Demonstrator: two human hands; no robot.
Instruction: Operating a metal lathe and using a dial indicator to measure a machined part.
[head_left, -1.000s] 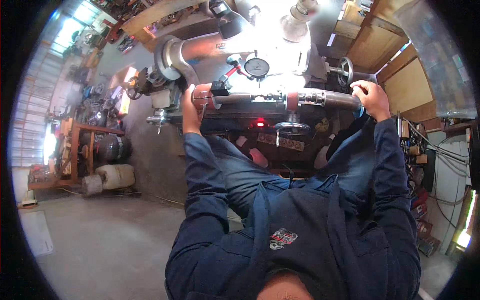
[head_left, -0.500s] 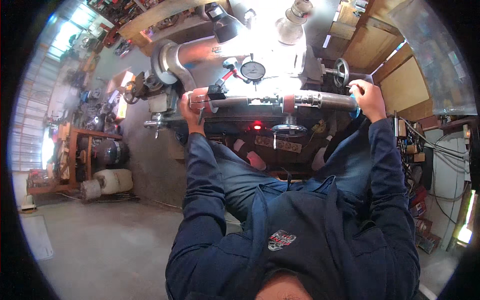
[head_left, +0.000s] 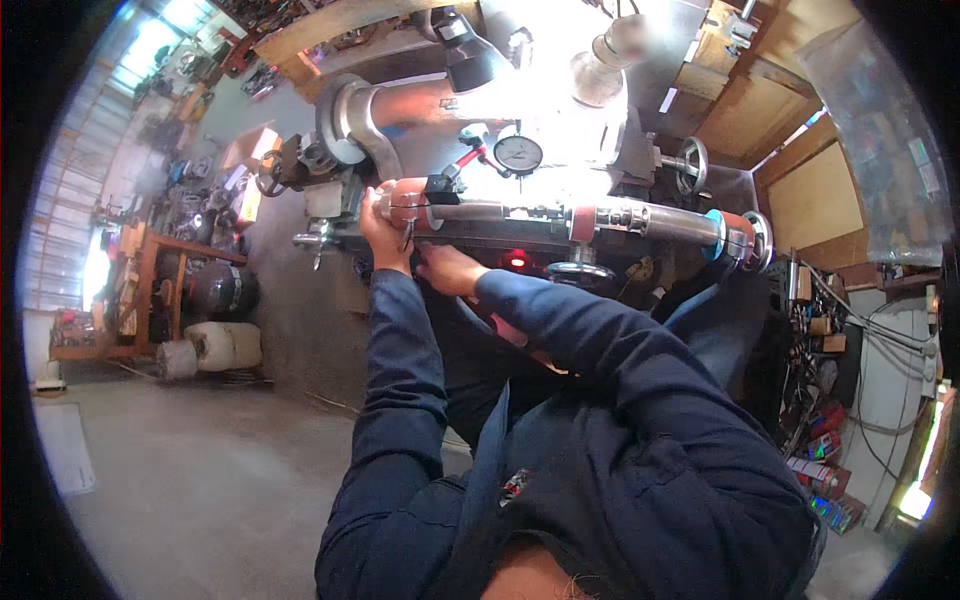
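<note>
A machine with a long round steel bar point(head_left: 680, 224) lies in front of me. At the bar's left end, my left hand point(head_left: 382, 232) is wrapped against the outer side of a reddish-brown collar point(head_left: 408, 202). A thin metal lever point(head_left: 408, 236) hangs below that collar, beside my left thumb. My right hand point(head_left: 452, 271) reaches across under the bar, close to the left hand, with its fingers curled; what they hold, if anything, is hidden. Above the bar stands a round dial indicator point(head_left: 518, 154) on a red arm point(head_left: 465, 160) with a black base point(head_left: 441, 190).
Handwheels stand at the machine's front point(head_left: 580, 273), right end point(head_left: 763, 242) and back right point(head_left: 692, 165). A black lamp point(head_left: 470, 55) hangs over the machine amid strong glare. A red light point(head_left: 517, 259) glows below the bar. Cables point(head_left: 870, 330) hang at right.
My right hand has left the bar's right end and crossed left to beside my left hand. The left hand stays at the collar. The view has shifted slightly.
</note>
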